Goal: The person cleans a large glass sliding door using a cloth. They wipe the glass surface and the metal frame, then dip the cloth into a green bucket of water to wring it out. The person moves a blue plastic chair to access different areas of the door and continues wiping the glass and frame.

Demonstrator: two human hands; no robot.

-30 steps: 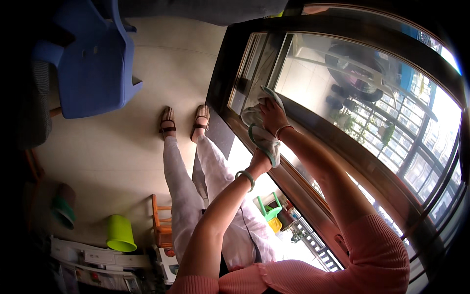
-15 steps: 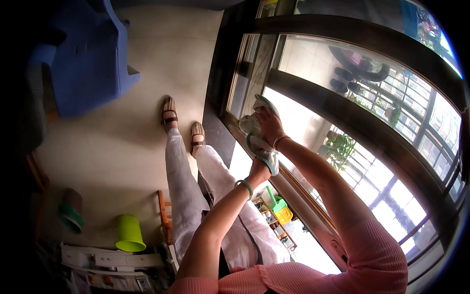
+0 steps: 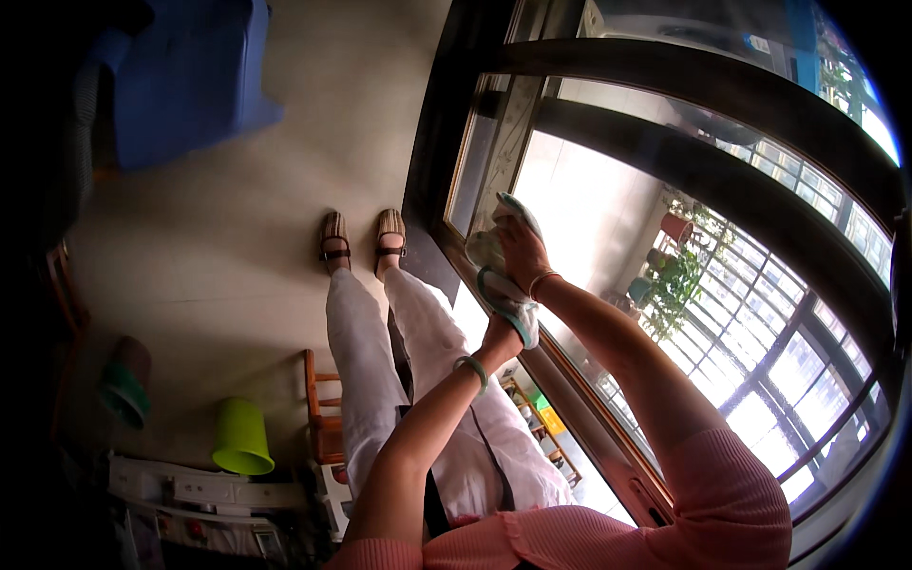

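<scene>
A bunched white cloth [image 3: 511, 296] with green edging lies between my hands, beside the dark-framed glass door [image 3: 579, 195]. My right hand [image 3: 521, 253] presses on its upper part with the fingers bent over it. Lower down, my left hand [image 3: 501, 339] grips the other end, its fingers partly hidden by the folds. The cloth appears to be at the door's edge, near the vertical frame strip; whether it touches glass or frame, I cannot tell.
A blue plastic chair [image 3: 190, 85] stands at the far left. On the left are a lime-green bin [image 3: 243, 437], a darker bin [image 3: 125, 385] and a wooden stool [image 3: 325, 408]. Potted plants [image 3: 673, 285] and a window grille show through the glass on the right.
One foot has stepped, and both feet now stand side by side. The view has shifted along the door. Both hands keep their hold on the cloth, almost in the same place.
</scene>
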